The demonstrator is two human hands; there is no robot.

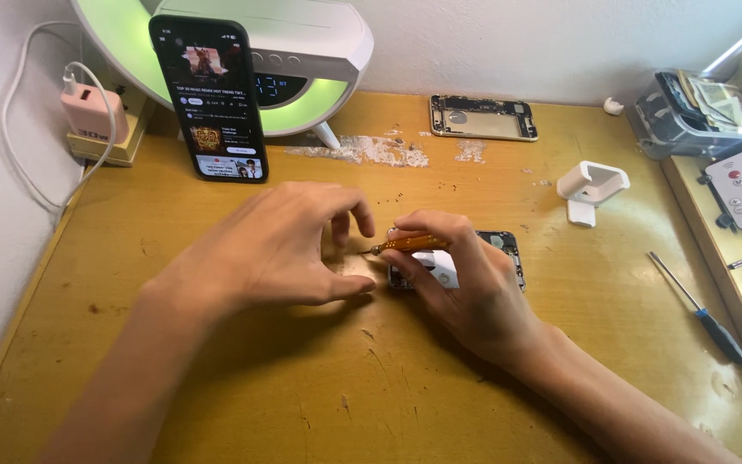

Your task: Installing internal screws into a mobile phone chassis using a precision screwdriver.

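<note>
Worn wooden table (371,404) nearest; right hand (465,288) pinches orange-handled screwdriver (410,244) over opened phone (500,253), left hand (281,249) fingers spread, holding nothing; disassembly partway, internals still in.

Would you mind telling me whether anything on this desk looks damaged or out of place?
Yes: the wooden desk has a patch of worn-off finish below the green-lit lamp, exposing pale material. A bare phone housing lies open near the wall.

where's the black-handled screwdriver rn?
Head view, far right of the wooden table: the black-handled screwdriver lies loose, right of the right hand and below the white plastic holder.
</note>
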